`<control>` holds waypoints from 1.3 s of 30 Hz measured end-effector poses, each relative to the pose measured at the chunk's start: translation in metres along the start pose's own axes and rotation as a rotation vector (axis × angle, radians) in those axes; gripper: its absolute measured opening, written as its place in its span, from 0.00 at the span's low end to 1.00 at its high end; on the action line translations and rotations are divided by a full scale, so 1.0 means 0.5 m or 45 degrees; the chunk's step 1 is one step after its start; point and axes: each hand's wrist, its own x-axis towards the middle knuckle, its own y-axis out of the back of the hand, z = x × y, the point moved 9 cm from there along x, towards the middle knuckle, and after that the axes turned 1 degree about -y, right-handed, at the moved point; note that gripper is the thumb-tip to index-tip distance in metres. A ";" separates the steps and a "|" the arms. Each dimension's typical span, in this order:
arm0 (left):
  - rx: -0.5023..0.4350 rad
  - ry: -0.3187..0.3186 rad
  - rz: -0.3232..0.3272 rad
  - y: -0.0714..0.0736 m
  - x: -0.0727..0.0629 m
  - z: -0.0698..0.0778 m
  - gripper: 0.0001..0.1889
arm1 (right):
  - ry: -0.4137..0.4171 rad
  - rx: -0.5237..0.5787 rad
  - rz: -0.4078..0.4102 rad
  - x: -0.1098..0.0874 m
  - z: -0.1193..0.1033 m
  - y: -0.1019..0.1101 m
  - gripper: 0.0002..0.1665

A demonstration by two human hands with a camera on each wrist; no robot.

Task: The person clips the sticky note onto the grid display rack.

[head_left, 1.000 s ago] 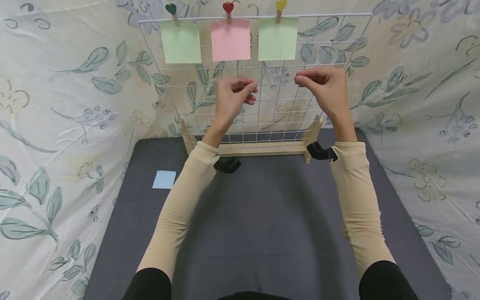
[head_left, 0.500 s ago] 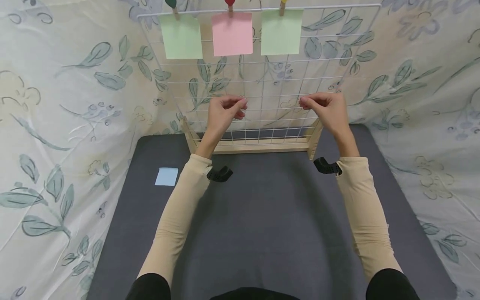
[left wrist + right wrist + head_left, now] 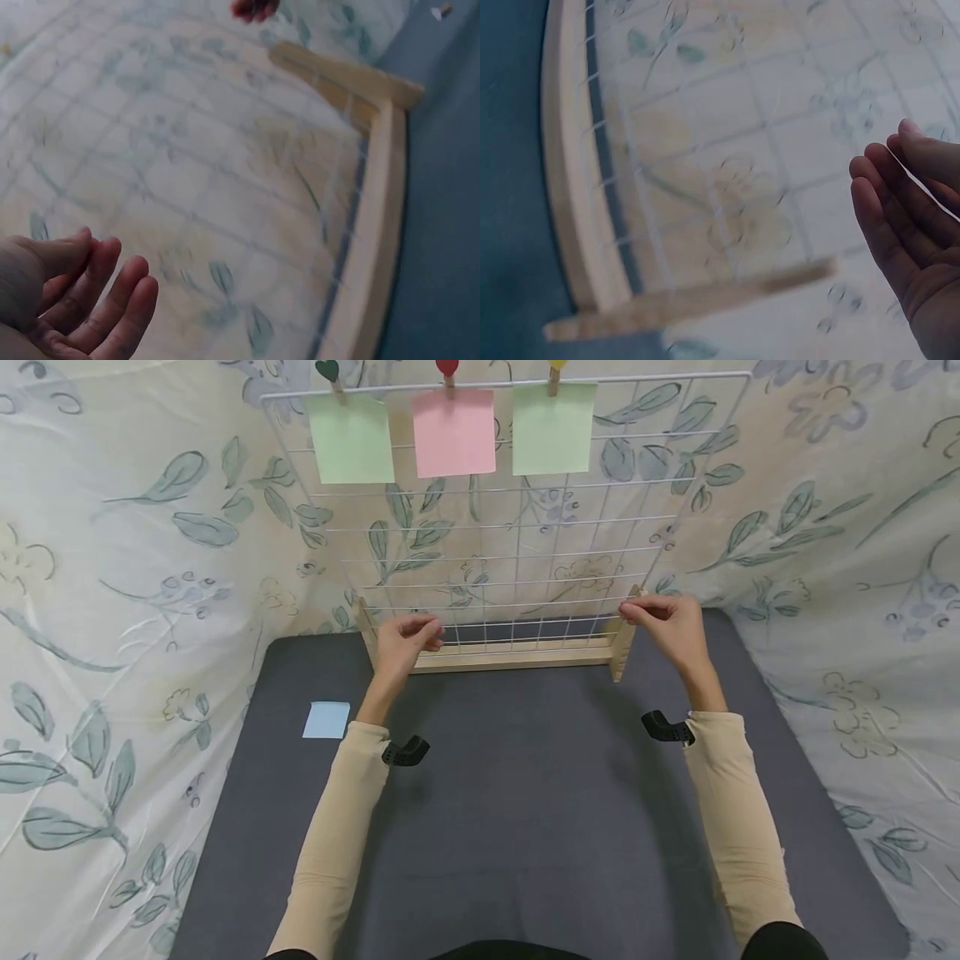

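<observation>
My left hand [image 3: 399, 650] hovers in front of the lower left of a white wire grid [image 3: 517, 557], its thumb close to the index fingertip. Nothing shows between the loosely bent fingers in the left wrist view. My right hand [image 3: 672, 627] is held before the grid's lower right corner in much the same pose, with nothing in its fingers in the right wrist view. Along the top wire hang a green note [image 3: 350, 441], a pink note [image 3: 454, 435] and another green note [image 3: 553, 431]. Wooden clips with green, red and yellow hearts pin them there.
The grid stands in a wooden base [image 3: 517, 658] at the back of the dark table [image 3: 540, 827]. A light blue note [image 3: 327, 720] lies on the table at left. A small pale object [image 3: 442, 11] lies beyond the base's right foot. Floral cloth [image 3: 112, 610] hangs around the table.
Both hands have come down from the middle of the grid toward its base and moved farther apart. The clipped notes and the blue note stay in place; the head view shifted slightly.
</observation>
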 end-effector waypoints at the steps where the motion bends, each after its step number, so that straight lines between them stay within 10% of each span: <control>1: 0.000 0.023 0.007 0.011 -0.006 -0.013 0.14 | -0.018 -0.029 0.018 -0.004 0.023 0.006 0.15; 15: 0.095 0.276 0.159 0.146 -0.112 -0.122 0.13 | -0.276 -0.199 0.099 -0.117 0.207 0.080 0.23; 24: 0.141 0.371 0.426 0.292 -0.168 -0.229 0.14 | -0.604 -0.335 0.236 -0.218 0.331 0.145 0.27; 31: 0.318 0.434 0.594 0.374 -0.209 -0.292 0.13 | -0.764 -0.432 0.338 -0.271 0.396 0.187 0.27; 39: 0.746 0.402 0.719 0.437 -0.207 -0.290 0.11 | -0.828 -0.583 0.205 -0.274 0.431 0.145 0.39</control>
